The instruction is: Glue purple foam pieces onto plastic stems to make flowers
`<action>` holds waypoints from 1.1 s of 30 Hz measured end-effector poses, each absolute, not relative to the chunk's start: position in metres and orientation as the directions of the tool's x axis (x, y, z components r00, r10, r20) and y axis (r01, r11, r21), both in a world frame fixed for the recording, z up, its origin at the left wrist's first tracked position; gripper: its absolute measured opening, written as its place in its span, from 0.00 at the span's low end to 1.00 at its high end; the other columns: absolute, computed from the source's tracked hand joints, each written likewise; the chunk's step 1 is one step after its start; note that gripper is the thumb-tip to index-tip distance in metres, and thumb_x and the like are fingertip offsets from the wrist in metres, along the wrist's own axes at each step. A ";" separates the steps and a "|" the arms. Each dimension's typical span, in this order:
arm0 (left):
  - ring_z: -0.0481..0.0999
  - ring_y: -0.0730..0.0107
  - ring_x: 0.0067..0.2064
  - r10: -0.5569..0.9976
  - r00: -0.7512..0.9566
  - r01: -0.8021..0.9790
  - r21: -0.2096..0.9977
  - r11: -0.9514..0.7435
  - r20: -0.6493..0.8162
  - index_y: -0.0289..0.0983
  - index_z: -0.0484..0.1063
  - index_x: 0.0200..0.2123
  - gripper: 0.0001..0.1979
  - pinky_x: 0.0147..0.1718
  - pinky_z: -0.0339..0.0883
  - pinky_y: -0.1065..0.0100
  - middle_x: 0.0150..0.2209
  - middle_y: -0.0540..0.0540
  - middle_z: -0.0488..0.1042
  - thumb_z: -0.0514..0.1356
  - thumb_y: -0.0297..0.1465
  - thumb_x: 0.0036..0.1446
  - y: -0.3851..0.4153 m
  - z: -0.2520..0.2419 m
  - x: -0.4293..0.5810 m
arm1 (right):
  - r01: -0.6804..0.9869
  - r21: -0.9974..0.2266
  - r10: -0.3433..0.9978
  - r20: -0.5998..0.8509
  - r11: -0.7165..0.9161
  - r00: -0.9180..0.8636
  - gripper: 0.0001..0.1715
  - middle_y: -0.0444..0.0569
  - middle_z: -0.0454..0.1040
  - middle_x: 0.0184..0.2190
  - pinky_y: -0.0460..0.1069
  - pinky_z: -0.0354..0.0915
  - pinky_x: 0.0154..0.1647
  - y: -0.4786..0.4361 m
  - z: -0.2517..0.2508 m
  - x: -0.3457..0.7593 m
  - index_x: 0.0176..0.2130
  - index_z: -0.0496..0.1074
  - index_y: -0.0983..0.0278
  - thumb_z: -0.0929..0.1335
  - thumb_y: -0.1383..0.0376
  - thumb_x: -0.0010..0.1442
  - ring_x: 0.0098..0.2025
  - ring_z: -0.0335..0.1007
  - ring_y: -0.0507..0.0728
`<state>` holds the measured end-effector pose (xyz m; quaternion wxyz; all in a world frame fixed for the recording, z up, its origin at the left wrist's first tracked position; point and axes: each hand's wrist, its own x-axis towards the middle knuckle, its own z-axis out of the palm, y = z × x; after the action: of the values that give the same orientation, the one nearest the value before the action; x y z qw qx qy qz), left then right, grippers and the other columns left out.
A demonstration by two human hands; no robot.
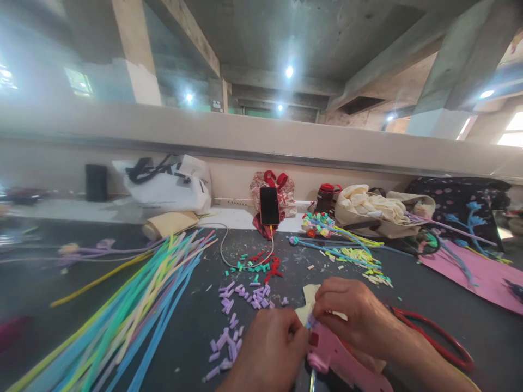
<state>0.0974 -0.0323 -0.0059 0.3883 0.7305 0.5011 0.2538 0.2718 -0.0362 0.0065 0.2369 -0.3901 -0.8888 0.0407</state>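
My left hand (267,351) is curled closed at the bottom centre, pinching something small at its fingertips that I cannot make out. My right hand (355,316) is closed too, fingers bent down onto the same spot, just above a pink tool (339,356) that looks like a glue gun lying under both hands. A scrap of pale paper (308,299) lies right behind the fingertips. Several short purple tube pieces (245,299) are scattered on the dark table (196,326) to the left of my hands.
A fan of long coloured straws (134,305) covers the left. Red-handled scissors (437,335) lie right of my forearm. Green and red bits (257,264), yellow bits (363,261), a propped phone (269,206) with cable, bags (167,188), finished straw flowers (318,224) and a pink sheet (482,275) sit farther back.
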 end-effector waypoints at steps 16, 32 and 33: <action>0.63 0.75 0.18 0.924 0.382 0.468 0.864 -0.188 -0.006 0.37 0.65 0.14 0.13 0.18 0.48 0.76 0.12 0.53 0.64 0.51 0.32 0.47 -0.023 -0.013 0.097 | 0.619 -0.484 0.779 0.476 0.619 -0.407 0.15 0.48 0.74 0.33 0.46 0.64 0.34 -0.037 0.019 0.288 0.42 0.71 0.64 0.64 0.73 0.53 0.34 0.69 0.53; 0.67 0.71 0.23 0.934 0.286 0.309 0.902 -0.301 0.214 0.38 0.74 0.20 0.10 0.18 0.55 0.77 0.17 0.51 0.69 0.57 0.37 0.44 -0.022 -0.015 0.095 | 0.454 -0.766 0.891 0.380 0.455 -0.250 0.31 0.41 0.71 0.31 0.44 0.63 0.28 -0.040 0.011 0.268 0.44 0.69 0.59 0.69 0.77 0.39 0.28 0.66 0.50; 0.68 0.71 0.25 0.932 0.283 0.321 0.893 -0.316 0.228 0.39 0.75 0.20 0.10 0.18 0.56 0.77 0.18 0.50 0.70 0.57 0.37 0.44 -0.022 -0.015 0.095 | 0.453 -0.775 0.897 0.370 0.441 -0.240 0.31 0.41 0.70 0.30 0.43 0.63 0.28 -0.040 0.010 0.265 0.43 0.69 0.58 0.69 0.77 0.38 0.28 0.66 0.50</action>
<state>0.0950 -0.0223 -0.0147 0.3804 0.7049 0.4441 0.4015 0.2653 -0.0402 0.0102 0.4148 -0.4561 -0.7405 0.2676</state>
